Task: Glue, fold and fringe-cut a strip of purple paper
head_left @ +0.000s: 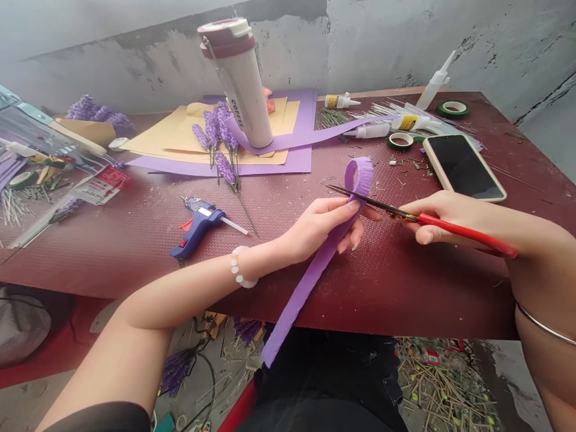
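Observation:
My left hand (330, 222) pinches a long purple crepe paper strip (310, 279) between thumb and fingers. The strip's upper end curls into a loop with fine cuts along its edge, while the lower end hangs over the table's front edge. In my right hand (432, 216) is a pair of scissors (459, 231) with red handles. Its dark blades lie across the strip just above my left thumb; whether they are fully closed is hard to tell. Left of my hands, a blue glue gun (198, 228) with a glue stick in its back lies on the table.
A coffee tumbler (240, 84) stands on purple and tan paper sheets (180, 135), beside purple flower stems (220, 132). At right are a phone (465, 168), green tape rolls (452, 108), glue bottles (436, 81) and wire stems. A clear container (49, 126) stands far left.

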A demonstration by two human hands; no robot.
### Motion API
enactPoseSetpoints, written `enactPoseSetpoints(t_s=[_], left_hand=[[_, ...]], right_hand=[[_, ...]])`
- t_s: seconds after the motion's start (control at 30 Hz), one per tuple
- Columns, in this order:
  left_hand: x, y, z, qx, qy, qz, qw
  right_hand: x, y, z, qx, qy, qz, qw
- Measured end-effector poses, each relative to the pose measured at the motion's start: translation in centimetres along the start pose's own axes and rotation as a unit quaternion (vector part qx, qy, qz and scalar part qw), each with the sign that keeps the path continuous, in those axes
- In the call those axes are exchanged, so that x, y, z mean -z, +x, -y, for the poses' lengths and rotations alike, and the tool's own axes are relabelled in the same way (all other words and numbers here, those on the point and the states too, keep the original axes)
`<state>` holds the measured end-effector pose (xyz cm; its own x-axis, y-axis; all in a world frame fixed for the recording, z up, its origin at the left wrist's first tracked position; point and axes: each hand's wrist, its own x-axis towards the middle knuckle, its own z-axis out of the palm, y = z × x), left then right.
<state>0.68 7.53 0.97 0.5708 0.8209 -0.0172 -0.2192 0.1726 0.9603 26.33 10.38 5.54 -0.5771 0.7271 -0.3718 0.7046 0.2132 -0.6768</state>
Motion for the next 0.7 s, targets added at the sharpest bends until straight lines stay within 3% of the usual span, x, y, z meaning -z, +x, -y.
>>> enactPoseSetpoints(t_s=[0.37, 0.7], left_hand=[[0.1, 0.0, 0.2, -0.031, -0.022, 0.015, 0.999], [0.0, 0.1, 0.1, -0.014, -0.007, 0.000, 1.000]], right_hand=[[-0.1, 0.1, -2.0, 0.047, -0.013, -0.028, 0.998], [-0.5, -0.1, -2.2, -0.009, 0.009, -0.032, 0.999]])
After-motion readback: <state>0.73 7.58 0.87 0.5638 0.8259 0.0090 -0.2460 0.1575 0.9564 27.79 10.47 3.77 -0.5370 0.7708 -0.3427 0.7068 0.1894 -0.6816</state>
